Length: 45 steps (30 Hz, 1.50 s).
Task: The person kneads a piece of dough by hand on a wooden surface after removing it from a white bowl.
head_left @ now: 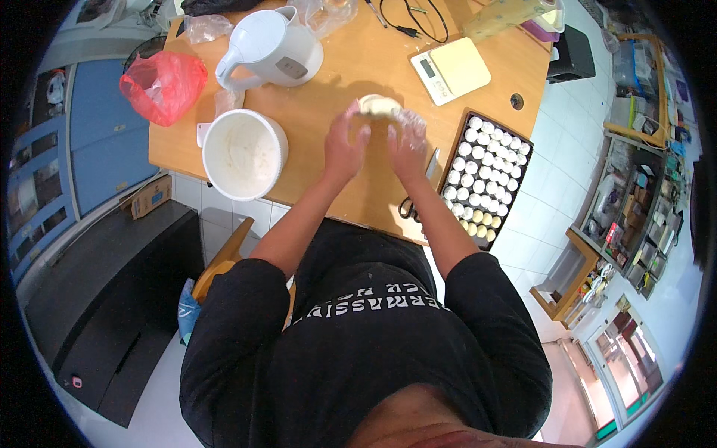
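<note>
Grasping dough, seemingly unshaped, with left hand and right hand, twelve o'clock; finished-looking balls in tray, two o'clock.

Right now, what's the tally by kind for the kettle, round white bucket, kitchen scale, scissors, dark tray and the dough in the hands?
Electric kettle: 1
Round white bucket: 1
Kitchen scale: 1
Scissors: 1 pair
Dark tray: 1
Held dough: 1 piece
Total: 6
</note>
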### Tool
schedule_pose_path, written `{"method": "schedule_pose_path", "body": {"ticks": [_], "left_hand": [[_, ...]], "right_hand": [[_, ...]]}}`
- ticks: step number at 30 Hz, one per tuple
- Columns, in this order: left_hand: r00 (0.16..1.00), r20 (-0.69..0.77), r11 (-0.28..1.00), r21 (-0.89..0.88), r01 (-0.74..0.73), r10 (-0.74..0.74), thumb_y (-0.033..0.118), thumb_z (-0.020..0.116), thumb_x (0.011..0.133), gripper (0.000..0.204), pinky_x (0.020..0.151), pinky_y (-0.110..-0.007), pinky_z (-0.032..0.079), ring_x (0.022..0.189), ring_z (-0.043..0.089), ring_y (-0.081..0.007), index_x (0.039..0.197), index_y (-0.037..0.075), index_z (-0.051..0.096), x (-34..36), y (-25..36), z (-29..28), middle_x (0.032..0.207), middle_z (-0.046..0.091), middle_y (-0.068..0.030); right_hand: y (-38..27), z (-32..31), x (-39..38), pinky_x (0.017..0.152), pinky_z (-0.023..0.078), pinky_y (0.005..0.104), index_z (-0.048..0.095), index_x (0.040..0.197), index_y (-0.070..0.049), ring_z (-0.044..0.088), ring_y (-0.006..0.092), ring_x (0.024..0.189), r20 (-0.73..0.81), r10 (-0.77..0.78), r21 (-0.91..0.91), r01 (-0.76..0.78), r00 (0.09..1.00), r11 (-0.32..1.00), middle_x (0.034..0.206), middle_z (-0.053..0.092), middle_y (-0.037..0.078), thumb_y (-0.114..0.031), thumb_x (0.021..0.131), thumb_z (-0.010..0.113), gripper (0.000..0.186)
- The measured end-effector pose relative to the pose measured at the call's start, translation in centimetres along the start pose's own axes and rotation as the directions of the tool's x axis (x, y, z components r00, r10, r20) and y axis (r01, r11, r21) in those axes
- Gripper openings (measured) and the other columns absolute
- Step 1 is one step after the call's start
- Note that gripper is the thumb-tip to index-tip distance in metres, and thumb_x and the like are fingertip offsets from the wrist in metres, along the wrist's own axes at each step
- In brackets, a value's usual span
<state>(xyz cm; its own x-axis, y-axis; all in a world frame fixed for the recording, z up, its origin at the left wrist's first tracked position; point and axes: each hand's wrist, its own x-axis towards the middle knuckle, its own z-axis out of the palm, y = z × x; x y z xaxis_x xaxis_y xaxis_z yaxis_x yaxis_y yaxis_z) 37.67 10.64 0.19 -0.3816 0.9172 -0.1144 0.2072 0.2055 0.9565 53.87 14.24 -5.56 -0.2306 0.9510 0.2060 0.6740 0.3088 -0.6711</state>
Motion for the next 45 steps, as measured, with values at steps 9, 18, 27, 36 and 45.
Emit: {"method": "schedule_pose_path", "body": {"ticks": [9,18,27,36,45], "left_hand": [[0.936,0.074,0.939,0.024,0.343,-0.344,0.018,0.057,0.102,0.051,0.11,-0.044,0.044,0.128,0.058,-0.0333,0.15,0.004,0.049,-4.4,-6.0,-3.5,0.145,0.057,-0.0227],[0.985,0.093,0.676,0.718,-0.165,0.142,0.027,0.046,0.104,0.056,0.123,-0.067,0.015,0.156,0.021,-0.0461,0.157,0.011,0.044,2.2,-5.4,3.0,0.168,0.027,-0.0237],[0.982,0.187,0.63,0.758,-0.166,0.034,0.029,0.044,0.103,0.06,0.121,-0.072,0.004,0.158,0.012,-0.0476,0.162,0.02,0.039,1.0,-5.7,2.9,0.172,0.017,-0.0233],[0.985,0.161,0.613,0.773,-0.167,0.065,0.037,0.047,0.102,0.06,0.12,-0.075,0.003,0.158,0.011,-0.0491,0.161,0.027,0.04,4.4,-6.1,3.6,0.172,0.016,-0.0238],[0.979,0.153,0.609,0.766,-0.205,0.136,0.035,0.047,0.102,0.054,0.12,-0.074,0.007,0.156,0.016,-0.0499,0.156,0.027,0.05,6.6,-5.7,4.2,0.17,0.023,-0.0219]], "right_hand": [[2.7,-2.3,-8.2,0.112,0.044,0.0513,0.063,0.131,0.0,0.059,0.0423,0.129,0.279,-0.015,0.032,0.006,0.96,0.999,0.134,0.063,0.025,-0.009,0.098,0.054,0.035],[-0.7,3.8,0.3,0.125,0.016,0.0613,0.042,0.157,-0.009,0.024,0.0422,0.156,-0.025,0.274,-0.122,-0.275,0.961,0.954,0.166,0.033,0.02,-0.027,0.105,0.05,0.056],[-0.2,4.5,0.0,0.125,0.007,0.0664,0.042,0.159,-0.012,0.017,0.0423,0.159,0.07,0.239,-0.259,-0.214,0.969,0.942,0.172,0.025,0.015,-0.029,0.103,0.051,0.06],[0.4,4.6,3.4,0.124,0.01,0.066,0.047,0.157,-0.013,0.019,0.0432,0.158,0.061,0.197,-0.308,-0.169,0.978,0.936,0.171,0.026,0.016,-0.03,0.101,0.053,0.059],[1.5,5.0,5.0,0.124,0.015,0.0642,0.047,0.155,-0.007,0.027,0.0438,0.155,-0.035,0.116,-0.225,-0.121,0.993,0.967,0.164,0.038,0.021,-0.028,0.099,0.055,0.06]]}}
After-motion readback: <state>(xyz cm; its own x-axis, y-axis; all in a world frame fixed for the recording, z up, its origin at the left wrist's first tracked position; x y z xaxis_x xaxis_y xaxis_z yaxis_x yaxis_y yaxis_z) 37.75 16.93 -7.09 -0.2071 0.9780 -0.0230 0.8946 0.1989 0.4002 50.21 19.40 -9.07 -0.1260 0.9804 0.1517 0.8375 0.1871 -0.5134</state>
